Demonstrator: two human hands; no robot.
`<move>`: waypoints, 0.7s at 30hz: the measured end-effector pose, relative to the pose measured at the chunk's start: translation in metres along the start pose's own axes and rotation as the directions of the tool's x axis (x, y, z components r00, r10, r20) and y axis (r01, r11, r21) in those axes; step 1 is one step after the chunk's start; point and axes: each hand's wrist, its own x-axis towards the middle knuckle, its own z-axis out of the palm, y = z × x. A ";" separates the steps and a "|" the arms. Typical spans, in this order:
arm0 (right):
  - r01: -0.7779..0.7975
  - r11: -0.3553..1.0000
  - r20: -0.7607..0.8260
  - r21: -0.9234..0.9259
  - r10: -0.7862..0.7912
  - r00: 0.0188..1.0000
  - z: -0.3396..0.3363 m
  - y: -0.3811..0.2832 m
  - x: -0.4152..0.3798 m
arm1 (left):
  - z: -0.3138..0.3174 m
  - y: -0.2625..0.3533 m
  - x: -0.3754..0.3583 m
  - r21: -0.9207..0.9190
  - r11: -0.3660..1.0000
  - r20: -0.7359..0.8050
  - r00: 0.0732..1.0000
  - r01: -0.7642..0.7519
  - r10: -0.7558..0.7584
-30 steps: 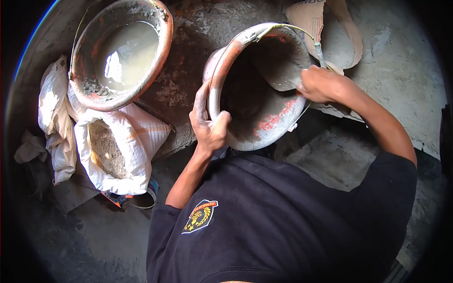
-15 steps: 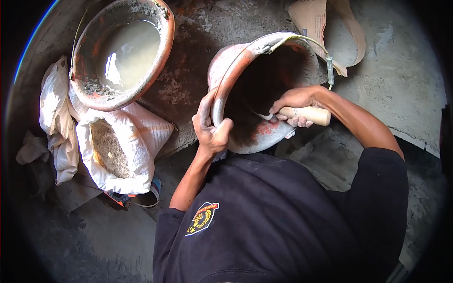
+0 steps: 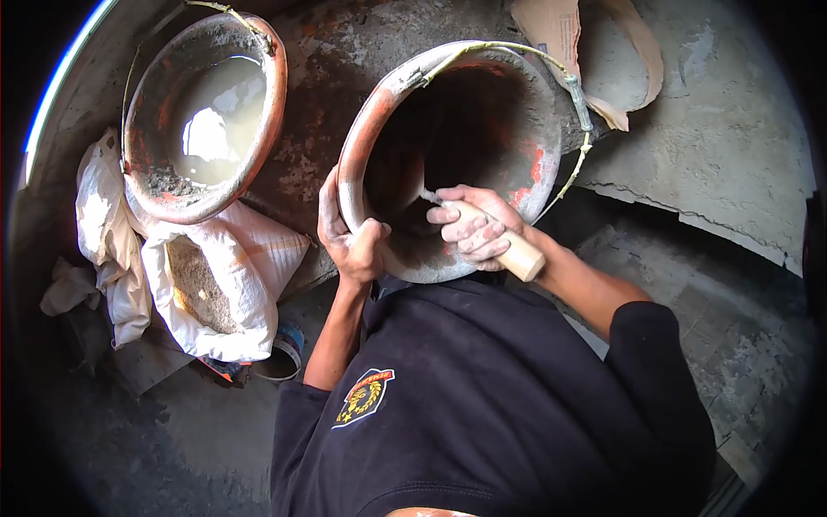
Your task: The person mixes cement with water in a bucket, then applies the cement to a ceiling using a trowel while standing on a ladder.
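Observation:
A red bucket crusted with grey cement (image 3: 355, 142) is tilted so its mouth faces me. My left hand (image 3: 351, 241) is closed on the bucket's left rim, thumb over the edge. In my right hand (image 3: 475, 226) is a trowel (image 3: 523, 257), its pale wooden handle wrapped by my dusty fingers at the bucket's lower right opening. The trowel's metal shank points into the bucket; its blade is mostly lost in the dark interior. A wire handle with a grey grip (image 3: 579, 103) hangs along the bucket's right side.
At the upper left, another red bucket (image 3: 277, 112) holds cloudy water. Below it stands an open white sack (image 3: 155, 267) of grey-brown sand or powder (image 3: 202, 284). A small can (image 3: 284, 353) sits beside the sack. Torn brown paper (image 3: 551, 30) lies on the concrete slab (image 3: 706, 155).
The bucket has shifted left and turned its mouth more towards me. My right hand has moved left and down with the trowel, whose handle now points down to the right.

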 end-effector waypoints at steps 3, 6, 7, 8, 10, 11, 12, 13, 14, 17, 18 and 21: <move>0.010 0.971 0.337 0.239 -0.093 0.937 -0.005 0.002 0.008 | -0.006 -0.001 -0.002 -0.046 0.997 0.034 0.998 0.062 -0.060; 0.003 0.887 0.461 0.463 -0.243 0.853 -0.005 0.002 0.011 | -0.004 0.007 -0.003 -0.005 1.000 0.005 1.000 0.031 -0.031; -0.008 0.889 0.464 0.458 -0.232 0.855 -0.005 0.001 0.010 | -0.005 0.006 0.000 -0.002 1.000 -0.007 1.000 0.014 -0.014; 0.102 0.904 0.481 0.415 -0.313 0.819 -0.005 0.001 0.006 | -0.005 0.006 0.000 0.028 1.000 -0.012 1.000 0.012 -0.011; 0.323 0.920 0.525 0.224 -0.393 0.755 0.001 -0.015 -0.012 | -0.010 -0.001 -0.004 0.003 1.000 -0.009 1.000 0.002 -0.002; 0.245 0.936 0.422 0.252 -0.334 0.843 0.009 -0.020 -0.031 | -0.011 -0.003 -0.006 -0.022 1.000 0.002 1.000 0.000 0.000; 0.338 0.939 0.199 -0.071 -0.318 0.927 0.018 -0.020 -0.044 | -0.011 -0.003 -0.005 -0.023 1.000 -0.002 1.000 -0.009 0.009; 0.319 0.860 -0.035 -0.398 -0.361 0.932 0.023 -0.018 -0.051 | -0.012 -0.002 -0.005 -0.018 1.000 -0.015 1.000 0.010 -0.010; 0.236 0.818 -0.158 -0.525 -0.366 0.917 0.018 -0.017 -0.053 | -0.011 -0.002 -0.004 -0.019 0.999 -0.029 0.999 0.028 -0.029; -0.034 0.549 -0.410 -0.835 -0.581 0.703 0.055 0.021 -0.050 | -0.006 0.004 -0.001 -0.020 1.000 -0.062 0.998 0.001 -0.002; -0.181 0.302 -0.342 -0.936 -0.653 0.676 0.056 0.017 -0.050 | -0.007 0.002 -0.001 -0.028 1.000 -0.059 0.998 0.004 -0.006; -0.409 -0.250 -0.094 -0.878 -0.747 0.658 0.063 0.010 -0.043 | -0.009 0.001 -0.004 -0.017 1.000 -0.008 1.000 0.007 -0.007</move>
